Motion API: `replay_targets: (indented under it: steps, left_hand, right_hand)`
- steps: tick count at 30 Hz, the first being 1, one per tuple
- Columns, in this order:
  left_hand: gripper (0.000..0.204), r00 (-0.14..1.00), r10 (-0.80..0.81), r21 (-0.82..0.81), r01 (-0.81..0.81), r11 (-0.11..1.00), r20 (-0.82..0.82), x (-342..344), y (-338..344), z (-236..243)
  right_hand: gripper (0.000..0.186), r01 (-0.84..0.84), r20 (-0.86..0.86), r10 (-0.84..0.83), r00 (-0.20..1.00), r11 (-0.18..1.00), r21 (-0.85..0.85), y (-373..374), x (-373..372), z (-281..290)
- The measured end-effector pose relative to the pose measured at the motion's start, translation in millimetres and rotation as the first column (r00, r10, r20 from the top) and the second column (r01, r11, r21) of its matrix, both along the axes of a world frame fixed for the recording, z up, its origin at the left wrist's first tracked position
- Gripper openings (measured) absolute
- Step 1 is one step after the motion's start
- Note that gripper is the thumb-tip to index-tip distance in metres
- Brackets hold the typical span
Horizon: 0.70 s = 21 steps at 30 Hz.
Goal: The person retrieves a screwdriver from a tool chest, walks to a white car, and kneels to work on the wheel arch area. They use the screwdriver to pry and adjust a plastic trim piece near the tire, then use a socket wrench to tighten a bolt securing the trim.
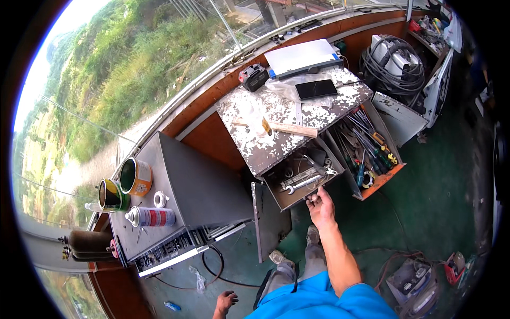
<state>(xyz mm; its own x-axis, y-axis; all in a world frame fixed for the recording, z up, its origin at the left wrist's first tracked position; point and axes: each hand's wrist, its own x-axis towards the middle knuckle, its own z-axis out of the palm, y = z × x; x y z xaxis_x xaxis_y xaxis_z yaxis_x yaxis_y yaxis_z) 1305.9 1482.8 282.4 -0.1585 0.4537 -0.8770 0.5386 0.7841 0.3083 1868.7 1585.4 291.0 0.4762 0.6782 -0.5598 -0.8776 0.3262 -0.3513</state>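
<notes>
My right hand [322, 209] reaches forward, its fingers curled at the front edge of a pulled-out metal drawer [289, 201]. Inside this drawer lie wrenches [301, 184] and other metal tools. To its right a second drawer [380, 183] with an orange front stands pulled out, full of screwdrivers [378, 154] and pliers. Down at the lower edge hangs my left hand [227, 301], empty, its fingers loosely bent and apart, away from any object.
The worn cabinet top [234, 109] bears a wooden stick [292, 129], a phone [316, 89] and a battery [253, 77]. Left, a grey cabinet [204, 181] carries paint cans [139, 176] and a spray can [151, 217]. A cabinet door [268, 226] hangs open. Cables and a grey box [409, 277] lie right.
</notes>
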Motion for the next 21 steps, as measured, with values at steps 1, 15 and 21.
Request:
replay_targets:
  steps: [1,15,21]
  left_hand:
    - [0.045,1.0,0.016,-0.01,-0.016,1.0,-0.008,-1.2,-3.2,-0.6]
    - [0.048,0.996,0.079,0.047,-0.081,0.996,0.04,39.3,-3.4,6.4]
    - [0.049,0.994,0.102,0.044,-0.104,0.994,0.043,47.1,-10.9,1.2]
  right_hand:
    - [0.019,-0.002,-0.001,0.002,1.0,1.0,-0.013,-8.7,-2.2,2.5]
    - [0.014,0.359,0.802,0.584,0.128,0.726,-0.586,-42.1,85.7,60.4]
    - [0.02,0.259,0.281,0.726,-0.628,0.535,-0.804,28.1,119.3,74.7]
